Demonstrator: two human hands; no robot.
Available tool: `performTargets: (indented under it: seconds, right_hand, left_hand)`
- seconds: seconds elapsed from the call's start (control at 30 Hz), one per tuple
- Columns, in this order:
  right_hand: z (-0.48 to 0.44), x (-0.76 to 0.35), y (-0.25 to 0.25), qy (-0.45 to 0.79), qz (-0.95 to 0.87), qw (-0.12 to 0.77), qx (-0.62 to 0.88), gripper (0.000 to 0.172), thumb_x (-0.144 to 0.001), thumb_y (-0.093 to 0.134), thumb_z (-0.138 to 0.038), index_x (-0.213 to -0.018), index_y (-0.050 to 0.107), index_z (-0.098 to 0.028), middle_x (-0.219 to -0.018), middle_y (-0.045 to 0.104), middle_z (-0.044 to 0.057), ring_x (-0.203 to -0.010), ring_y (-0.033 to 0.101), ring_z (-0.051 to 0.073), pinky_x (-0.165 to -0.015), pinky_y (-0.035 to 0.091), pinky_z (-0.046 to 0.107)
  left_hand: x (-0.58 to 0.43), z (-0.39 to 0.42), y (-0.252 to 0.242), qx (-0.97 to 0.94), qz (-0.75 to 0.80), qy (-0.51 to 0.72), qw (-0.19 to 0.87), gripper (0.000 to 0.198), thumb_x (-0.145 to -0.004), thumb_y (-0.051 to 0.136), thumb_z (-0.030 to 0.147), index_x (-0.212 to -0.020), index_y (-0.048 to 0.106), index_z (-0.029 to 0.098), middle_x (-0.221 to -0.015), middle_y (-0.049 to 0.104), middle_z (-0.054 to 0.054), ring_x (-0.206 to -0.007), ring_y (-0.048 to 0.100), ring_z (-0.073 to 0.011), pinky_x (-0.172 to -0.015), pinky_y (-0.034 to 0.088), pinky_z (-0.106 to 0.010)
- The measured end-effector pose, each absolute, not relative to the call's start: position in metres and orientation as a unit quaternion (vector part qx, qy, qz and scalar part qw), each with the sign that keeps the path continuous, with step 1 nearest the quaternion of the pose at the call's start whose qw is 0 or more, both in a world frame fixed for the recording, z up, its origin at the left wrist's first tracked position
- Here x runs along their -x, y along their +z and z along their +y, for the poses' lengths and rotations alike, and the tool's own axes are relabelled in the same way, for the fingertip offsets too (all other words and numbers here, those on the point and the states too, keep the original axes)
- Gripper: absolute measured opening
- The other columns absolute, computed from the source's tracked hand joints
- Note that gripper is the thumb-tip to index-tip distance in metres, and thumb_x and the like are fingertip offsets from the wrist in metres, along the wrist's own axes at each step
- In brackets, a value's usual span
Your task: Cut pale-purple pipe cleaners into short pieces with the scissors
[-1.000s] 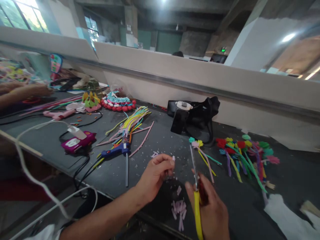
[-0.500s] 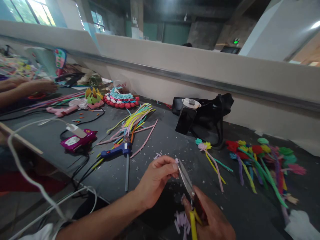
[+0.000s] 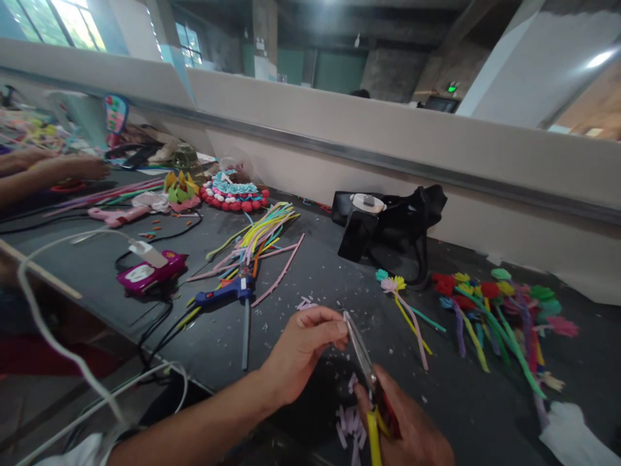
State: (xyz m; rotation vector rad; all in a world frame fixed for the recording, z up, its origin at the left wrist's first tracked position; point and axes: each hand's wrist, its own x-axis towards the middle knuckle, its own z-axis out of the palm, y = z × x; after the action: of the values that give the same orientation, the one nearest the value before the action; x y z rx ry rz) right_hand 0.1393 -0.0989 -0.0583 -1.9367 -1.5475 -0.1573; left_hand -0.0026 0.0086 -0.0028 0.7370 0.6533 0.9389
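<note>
My left hand is closed in a pinch on a small pale lilac piece, mostly hidden by the fingertips. In my right hand are scissors with yellow and red handles, their blades pointing up to the left fingertips. The blade tips meet the lilac piece or lie right beside it; I cannot tell which. Below the hands lies a little heap of short lilac strips. A few more lilac bits rest on the dark table just beyond my left hand.
Left of my hands lie a blue glue gun, a bundle of fuzzy stems and a purple power strip. Fuzzy flowers lie at right. A phone leans by a black bag. Another person's hands work at far left.
The view has shifted slightly, so the flowers and bag appear a little further left. Both hands keep nearly the same pose, with the scissors still at the left fingertips.
</note>
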Motion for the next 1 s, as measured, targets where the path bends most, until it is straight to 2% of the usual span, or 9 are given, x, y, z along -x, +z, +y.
performTargets:
  seconds: [0.33,0.6,0.77,1.0]
  right_hand:
    - [-0.101,-0.139,-0.066,-0.065,-0.596,0.300,0.742,0.041,-0.092,0.041,-0.049,-0.111,0.069,-0.026,-0.089,0.076,0.002,-0.069,0.073,0.023,-0.062,0.056,0.030]
    - [-0.102,-0.138,-0.068,-0.115,-0.609,0.253,0.743,0.041,-0.094,0.039,-0.045,-0.114,0.068,-0.024,-0.096,0.075,0.003,-0.079,0.073,0.022,-0.058,0.055,0.027]
    - [-0.100,-0.136,-0.060,-0.126,-0.621,0.261,0.728,0.042,-0.094,0.039,-0.046,-0.113,0.068,-0.022,-0.093,0.075,0.003,-0.074,0.072,0.019,-0.060,0.054,0.025]
    - [-0.102,-0.134,-0.057,-0.136,-0.620,0.269,0.725,0.043,-0.094,0.041,-0.046,-0.111,0.068,-0.018,-0.095,0.075,0.006,-0.075,0.072,0.020,-0.059,0.052,0.026]
  left_hand:
    - [0.004,0.009,-0.004,-0.341,0.299,0.435,0.777,0.008,-0.066,0.075,0.022,-0.067,0.069,0.017,-0.061,0.062,-0.001,-0.060,0.054,-0.0112,-0.063,0.041,-0.025]
    - [0.004,0.009,-0.003,-0.343,0.293,0.442,0.775,0.008,-0.067,0.075,0.021,-0.068,0.069,0.016,-0.063,0.061,-0.001,-0.061,0.053,-0.0112,-0.065,0.040,-0.025]
    - [0.003,0.006,-0.002,-0.336,0.291,0.456,0.771,0.006,-0.068,0.074,0.019,-0.068,0.069,0.015,-0.064,0.062,0.000,-0.063,0.052,-0.0107,-0.067,0.039,-0.024]
    - [0.000,0.001,-0.004,-0.336,0.291,0.451,0.774,0.006,-0.069,0.073,0.019,-0.067,0.068,0.015,-0.063,0.062,0.000,-0.063,0.052,-0.0116,-0.069,0.039,-0.026]
